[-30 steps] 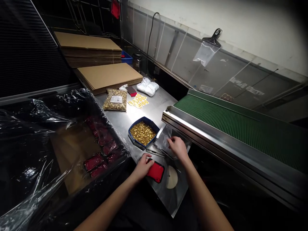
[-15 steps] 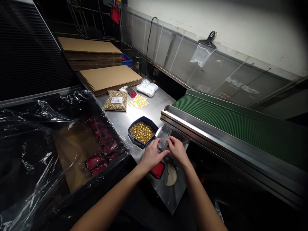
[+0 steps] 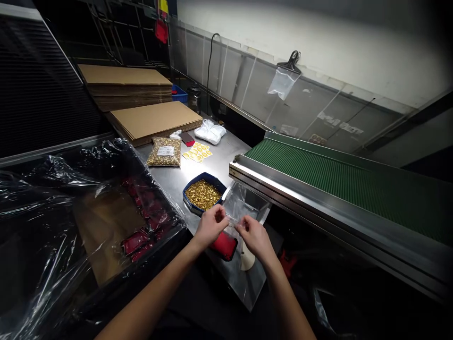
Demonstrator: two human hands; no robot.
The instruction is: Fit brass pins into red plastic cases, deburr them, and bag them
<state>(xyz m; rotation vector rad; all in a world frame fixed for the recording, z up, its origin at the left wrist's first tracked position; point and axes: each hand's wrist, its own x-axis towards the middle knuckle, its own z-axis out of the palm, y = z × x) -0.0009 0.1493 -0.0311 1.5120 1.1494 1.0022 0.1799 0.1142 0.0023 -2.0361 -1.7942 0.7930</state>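
Observation:
My left hand (image 3: 211,225) pinches one side of a small clear plastic bag (image 3: 231,220). The fingers of my right hand (image 3: 253,236) close on its other side, so the bag is held between both hands. Beneath and beyond them is a metal tray (image 3: 264,215) with more clear plastic (image 3: 242,196) in it. Left of the tray stands a blue container (image 3: 187,200) filled with gold flakes (image 3: 203,192). Close under my left hand lies a red item with a black edge (image 3: 226,246). A pale round disc (image 3: 247,259) is partly hidden by my right hand.
A green conveyor belt (image 3: 300,165) runs along the right. At left, a plastic-lined box (image 3: 106,236) holds red packets (image 3: 136,242). Further back are a bag of gold pieces (image 3: 164,152), yellow stickers (image 3: 198,152), a white packet (image 3: 210,132) and stacked cardboard (image 3: 155,120).
My hands have drawn back toward me and moved apart, with the clear bag now visible between them. More of the tray and red item shows. The view has shifted slightly.

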